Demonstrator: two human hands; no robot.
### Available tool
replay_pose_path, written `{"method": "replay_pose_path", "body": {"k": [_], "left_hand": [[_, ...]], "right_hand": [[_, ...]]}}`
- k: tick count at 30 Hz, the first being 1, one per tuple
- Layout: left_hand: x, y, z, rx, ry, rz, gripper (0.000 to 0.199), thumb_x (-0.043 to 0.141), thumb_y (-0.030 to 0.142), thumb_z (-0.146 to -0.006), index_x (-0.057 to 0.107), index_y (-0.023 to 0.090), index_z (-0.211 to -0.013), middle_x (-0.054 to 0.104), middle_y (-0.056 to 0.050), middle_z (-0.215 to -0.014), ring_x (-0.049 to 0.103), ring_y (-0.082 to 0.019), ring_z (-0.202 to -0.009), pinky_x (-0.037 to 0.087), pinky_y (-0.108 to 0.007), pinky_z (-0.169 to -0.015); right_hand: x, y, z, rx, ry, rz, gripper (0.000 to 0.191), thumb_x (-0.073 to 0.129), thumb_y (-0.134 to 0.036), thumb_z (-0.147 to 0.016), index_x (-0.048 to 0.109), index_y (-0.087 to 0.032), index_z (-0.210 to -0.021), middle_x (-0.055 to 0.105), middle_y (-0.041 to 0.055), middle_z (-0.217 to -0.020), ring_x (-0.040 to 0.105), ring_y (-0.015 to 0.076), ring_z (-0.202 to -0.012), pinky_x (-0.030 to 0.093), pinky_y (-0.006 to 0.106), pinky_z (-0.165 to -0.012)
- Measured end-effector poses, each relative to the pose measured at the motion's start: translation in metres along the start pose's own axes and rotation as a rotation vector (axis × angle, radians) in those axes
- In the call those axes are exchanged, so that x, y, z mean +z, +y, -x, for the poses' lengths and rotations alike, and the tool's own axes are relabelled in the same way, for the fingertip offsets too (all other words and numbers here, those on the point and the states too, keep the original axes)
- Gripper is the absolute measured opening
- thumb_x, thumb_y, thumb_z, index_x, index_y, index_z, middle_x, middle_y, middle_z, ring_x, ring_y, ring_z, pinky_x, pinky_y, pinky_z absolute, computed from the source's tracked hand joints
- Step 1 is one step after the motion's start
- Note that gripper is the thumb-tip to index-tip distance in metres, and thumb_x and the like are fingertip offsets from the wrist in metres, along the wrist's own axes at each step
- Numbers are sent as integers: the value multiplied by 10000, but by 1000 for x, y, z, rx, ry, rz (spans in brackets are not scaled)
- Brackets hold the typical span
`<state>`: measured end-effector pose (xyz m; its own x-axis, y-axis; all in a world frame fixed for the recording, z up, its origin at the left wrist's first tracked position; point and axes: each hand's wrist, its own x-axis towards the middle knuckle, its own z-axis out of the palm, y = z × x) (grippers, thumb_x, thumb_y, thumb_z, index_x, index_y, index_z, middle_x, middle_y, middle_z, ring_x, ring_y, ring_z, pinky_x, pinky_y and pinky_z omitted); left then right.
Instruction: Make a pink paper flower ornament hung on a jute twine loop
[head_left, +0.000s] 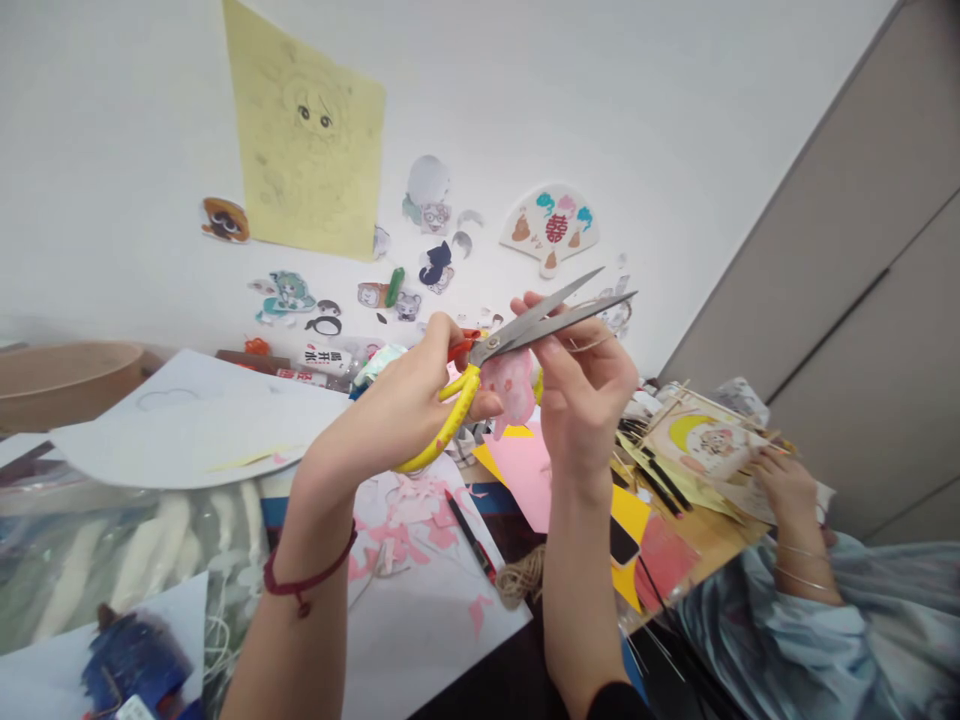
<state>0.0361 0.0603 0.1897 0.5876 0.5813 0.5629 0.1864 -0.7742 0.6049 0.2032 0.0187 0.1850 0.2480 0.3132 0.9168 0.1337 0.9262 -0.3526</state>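
Observation:
My left hand [420,385] is closed around the yellow handle of a pair of scissors [525,328], raised above the table. The blades are spread and point to the right, across the fingers of my right hand [589,385]. Thumb and fingers of that right hand are pinched on a thin piece of twine [592,343] beside the blades. Between my hands, just below the scissors' pivot, hangs a pink paper cut-out [510,392] with darker marks. Which fingers bear its weight, I cannot tell.
Pink paper scraps [405,525] and a pen [469,535] lie on white paper below, beside a twine bundle [521,577]. A large white sheet [202,420] lies left. At right, another person's hand [787,490] touches a framed picture [705,440]. Drawings cover the wall.

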Motion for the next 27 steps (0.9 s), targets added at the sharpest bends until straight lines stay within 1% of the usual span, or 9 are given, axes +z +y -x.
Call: {"method": "replay_pose_path", "body": {"k": [3,5,7,12,15,19,24,27], "left_hand": [[1,0,-1,1,-9,-7,385,620,491,-860,368,236,-1001,554,-6,-915,504,-145,-684,409,-285,-588],[1,2,-2,4,-5,-3,424,633,527,-843,371,234,-1001,549,5,-879,473,-137,-650,389,-285,-579],[1,3,-2,0,-2,5,422,627,536,-843,372,235,-991,539,19,-831,449,-133,-627,373,-284,-575],[1,4,-3,12,20,7,370,627,490,-848,373,238,-945,550,20,-842,471,-140,-650,363,-281,-580],[1,4,-4,28,31,2,361,643,465,-841,370,240,-909,503,44,-761,456,-135,-625,340,-270,-568],[0,4,-4,24,38,13,328,650,401,-835,367,242,-877,484,64,-703,430,-121,-584,327,-266,-568],[0,3,-4,9,51,-13,347,667,428,-829,374,245,-857,455,78,-645,395,-116,-550,304,-263,-556],[-1,2,-4,16,48,6,339,666,431,-834,385,241,-844,446,77,-639,390,-112,-548,299,-256,-546]], "right_hand": [[2,-1,1,-11,-13,-42,128,678,-123,-875,711,-236,-926,771,19,-1140,743,236,-1116,572,485,-1038],[3,-2,2,-14,-3,-38,140,673,-117,-877,711,-239,-935,771,15,-1138,747,234,-1110,574,487,-1041],[4,-2,3,-19,10,-23,134,672,-120,-879,707,-239,-927,772,13,-1132,750,237,-1105,581,487,-1032],[4,-4,3,-28,34,26,131,665,-118,-877,700,-238,-919,770,11,-1121,748,236,-1108,593,461,-1009],[4,-4,4,-10,45,86,114,664,-142,-875,689,-241,-924,767,12,-1122,740,243,-1127,593,470,-1010],[4,-4,3,-2,51,97,98,675,-158,-868,690,-240,-920,774,13,-1107,746,245,-1110,594,478,-1010],[4,-5,3,-16,48,56,104,694,-158,-863,704,-242,-923,780,10,-1095,757,238,-1080,592,476,-1016],[3,-5,2,-14,52,69,103,700,-167,-854,703,-243,-923,783,6,-1080,759,235,-1071,595,475,-1019]]}}
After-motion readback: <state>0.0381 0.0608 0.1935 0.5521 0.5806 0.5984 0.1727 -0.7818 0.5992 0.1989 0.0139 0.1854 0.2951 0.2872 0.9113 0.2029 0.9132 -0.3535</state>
